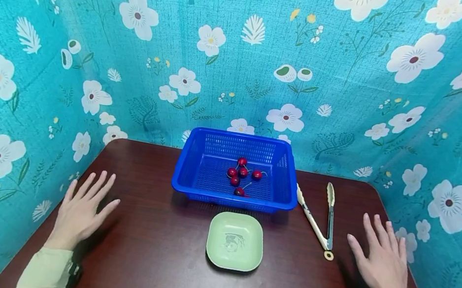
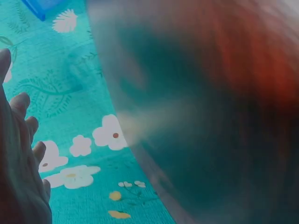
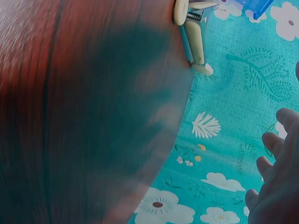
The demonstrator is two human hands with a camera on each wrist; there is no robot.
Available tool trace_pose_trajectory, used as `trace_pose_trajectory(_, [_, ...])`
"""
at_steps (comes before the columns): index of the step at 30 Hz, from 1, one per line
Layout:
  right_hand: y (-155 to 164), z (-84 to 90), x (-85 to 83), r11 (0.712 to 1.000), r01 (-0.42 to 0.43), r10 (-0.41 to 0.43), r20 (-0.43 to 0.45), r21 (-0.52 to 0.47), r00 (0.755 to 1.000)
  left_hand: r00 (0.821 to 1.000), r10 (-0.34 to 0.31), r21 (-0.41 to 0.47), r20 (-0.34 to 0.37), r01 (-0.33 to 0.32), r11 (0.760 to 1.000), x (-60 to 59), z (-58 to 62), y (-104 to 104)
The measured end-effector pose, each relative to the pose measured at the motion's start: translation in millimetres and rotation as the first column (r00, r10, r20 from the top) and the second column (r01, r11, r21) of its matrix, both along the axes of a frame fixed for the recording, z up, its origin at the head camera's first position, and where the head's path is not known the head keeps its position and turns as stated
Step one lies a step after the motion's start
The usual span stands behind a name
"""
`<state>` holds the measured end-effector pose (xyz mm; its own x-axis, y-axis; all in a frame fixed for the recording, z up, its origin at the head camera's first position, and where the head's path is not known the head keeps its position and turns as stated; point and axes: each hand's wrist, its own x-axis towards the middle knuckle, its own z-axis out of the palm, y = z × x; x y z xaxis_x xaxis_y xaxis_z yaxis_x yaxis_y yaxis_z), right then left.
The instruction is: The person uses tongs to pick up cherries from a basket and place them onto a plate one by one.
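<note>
My left hand (image 1: 81, 211) is at the table's left side, fingers spread and nothing in its grasp. On the right side, my right hand (image 1: 383, 260) has its fingers spread too, and a pair of tongs (image 1: 329, 218) with cream tips lies nearest to it, arms apart. A blue plastic basket (image 1: 179, 176) stands at the back middle with several red cherries (image 1: 242, 172) inside, some with stems. In front of the basket sits a square light-green dish (image 1: 235, 244) with a printed picture on its bottom. The right wrist view shows the tongs (image 3: 194, 37) beyond the fingers.
The dark brown table (image 1: 142, 260) has rounded back corners. A turquoise flowered cloth (image 1: 234, 65) hangs behind it and along both sides, close to each hand. Shadows of the hands fall on the glossy tabletop.
</note>
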<state>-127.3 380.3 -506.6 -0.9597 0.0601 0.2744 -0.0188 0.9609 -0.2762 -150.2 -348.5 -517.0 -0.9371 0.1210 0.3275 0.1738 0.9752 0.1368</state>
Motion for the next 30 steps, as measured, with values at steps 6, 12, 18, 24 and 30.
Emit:
trace_pose_trajectory(6, [-6.6, -0.8, -6.3, 0.999, -0.034, 0.034, 0.014, -0.031, 0.999, 0.999, -0.024, 0.086, 0.026, 0.021, 0.996, -14.4, 6.5, 12.6])
trace_pose_trajectory(12, [-16.7, -1.1, -15.2, 0.995, -0.048, 0.056, 0.087, -0.086, 0.995, 0.997, -0.058, 0.129, 0.052, 0.050, 0.990, -37.5, 15.7, 34.4])
trace_pose_trajectory(18, [-26.0, -0.3, -24.7, 0.992, -0.026, 0.051, 0.207, -0.121, 0.977, 0.992, -0.087, 0.180, 0.092, 0.070, 0.981, -66.0, 24.7, 61.1])
trace_pose_trajectory(24, [-36.9, -1.5, -34.6, 0.991, 0.001, 0.044, 0.328, -0.135, 0.944, 0.983, -0.128, 0.270, 0.135, 0.087, 0.959, -97.4, 27.8, 87.8])
trace_pose_trajectory(30, [-46.8, -4.6, -43.0, 0.994, -0.009, 0.048, 0.355, -0.111, 0.934, 0.974, -0.154, 0.318, 0.164, 0.095, 0.943, -119.4, 31.9, 114.0])
